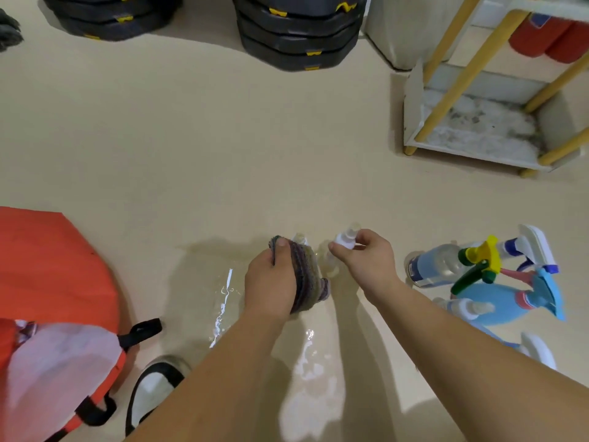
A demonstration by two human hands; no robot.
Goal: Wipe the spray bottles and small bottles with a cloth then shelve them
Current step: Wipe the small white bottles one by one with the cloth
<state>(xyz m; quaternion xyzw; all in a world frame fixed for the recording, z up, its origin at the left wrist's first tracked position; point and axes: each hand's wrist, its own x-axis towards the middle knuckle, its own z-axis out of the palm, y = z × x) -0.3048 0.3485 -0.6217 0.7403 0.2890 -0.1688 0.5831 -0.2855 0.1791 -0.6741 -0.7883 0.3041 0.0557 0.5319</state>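
My left hand (271,282) grips a striped multicoloured cloth (307,275), wrapped around a small clear bottle whose neck (300,238) pokes out above it. My right hand (366,256) pinches the white cap of another small clear bottle (342,240) standing on the floor just right of the cloth. To the right lie several spray bottles: a clear one with a yellow-green trigger (446,261), a light blue one (497,301) and a white trigger head (535,247). The white shelf with yellow posts (424,122) stands at the upper right.
An orange bag (57,266) with black straps lies at the left, with a black-and-white shoe (153,387) beside it. Stacks of black cases (299,36) stand at the back. Red containers (548,39) sit on the shelf. Clear plastic film (223,301) lies on the floor.
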